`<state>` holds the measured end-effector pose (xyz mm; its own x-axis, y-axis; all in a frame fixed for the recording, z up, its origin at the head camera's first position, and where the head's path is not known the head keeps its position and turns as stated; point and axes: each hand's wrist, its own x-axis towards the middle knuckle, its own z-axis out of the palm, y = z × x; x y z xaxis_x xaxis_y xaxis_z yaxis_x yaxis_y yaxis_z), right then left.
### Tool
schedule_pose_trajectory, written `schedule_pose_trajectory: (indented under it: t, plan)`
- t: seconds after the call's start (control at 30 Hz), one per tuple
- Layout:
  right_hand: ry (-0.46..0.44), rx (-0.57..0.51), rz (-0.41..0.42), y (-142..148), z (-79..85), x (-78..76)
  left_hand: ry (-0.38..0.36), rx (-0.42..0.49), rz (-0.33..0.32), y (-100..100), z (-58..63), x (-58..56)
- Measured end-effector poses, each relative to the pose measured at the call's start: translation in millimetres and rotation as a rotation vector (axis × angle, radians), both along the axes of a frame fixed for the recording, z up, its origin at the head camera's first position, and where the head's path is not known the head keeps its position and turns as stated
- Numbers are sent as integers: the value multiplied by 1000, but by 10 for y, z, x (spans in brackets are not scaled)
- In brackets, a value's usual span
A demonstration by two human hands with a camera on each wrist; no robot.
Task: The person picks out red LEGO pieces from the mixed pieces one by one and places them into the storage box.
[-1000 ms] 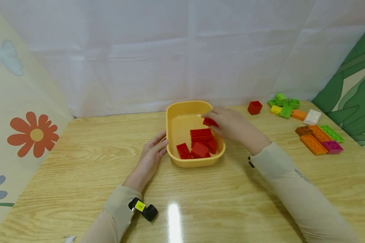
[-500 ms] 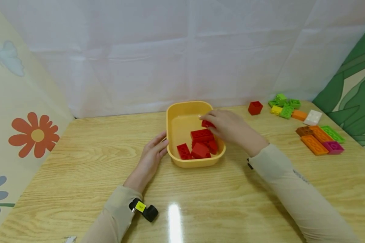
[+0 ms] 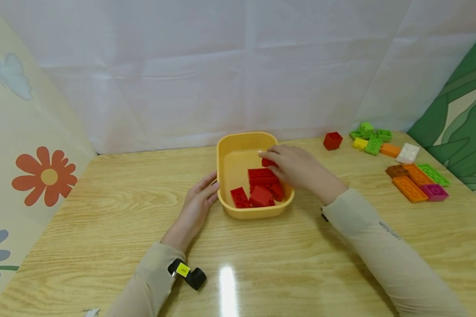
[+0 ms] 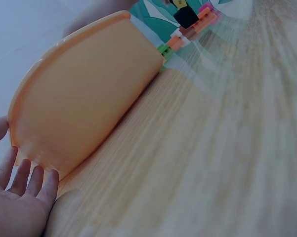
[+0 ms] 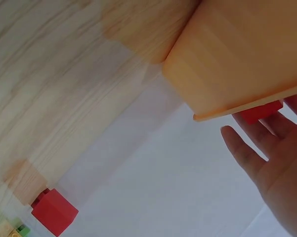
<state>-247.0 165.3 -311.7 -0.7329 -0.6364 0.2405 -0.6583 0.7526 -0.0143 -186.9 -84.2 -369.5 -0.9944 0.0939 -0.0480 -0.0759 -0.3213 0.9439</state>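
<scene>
A yellow plastic bin (image 3: 258, 213) stands on the table with several red toy bricks (image 3: 260, 196) lying in its near half. My left hand (image 3: 198, 202) rests against the bin's left side; in the left wrist view its extended fingertips (image 4: 50, 178) touch the outer wall, with the thumb by the rim. Over the bin's right rim reaches my right hand (image 3: 297, 167), pinching a red brick (image 3: 268, 163) above the others. The right wrist view shows that held brick (image 5: 259, 112) partly hidden behind the rim and fingers.
A lone red brick (image 3: 332, 141) sits right of the bin near the back cloth (image 3: 174, 75). Further right lie green bricks (image 3: 373, 145), a white brick (image 3: 407, 153), orange bricks (image 3: 410, 189) and a magenta brick (image 3: 434, 192).
My right hand has shifted slightly left and down over the bin with the red brick. The left hand and the bin have stayed put.
</scene>
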Motion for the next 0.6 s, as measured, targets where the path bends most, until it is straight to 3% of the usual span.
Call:
schedule_pose_trajectory:
  t: [0.6]
  plan:
    - [-42, 29, -32, -12, 37, 11, -4, 4, 0, -12, -9, -4]
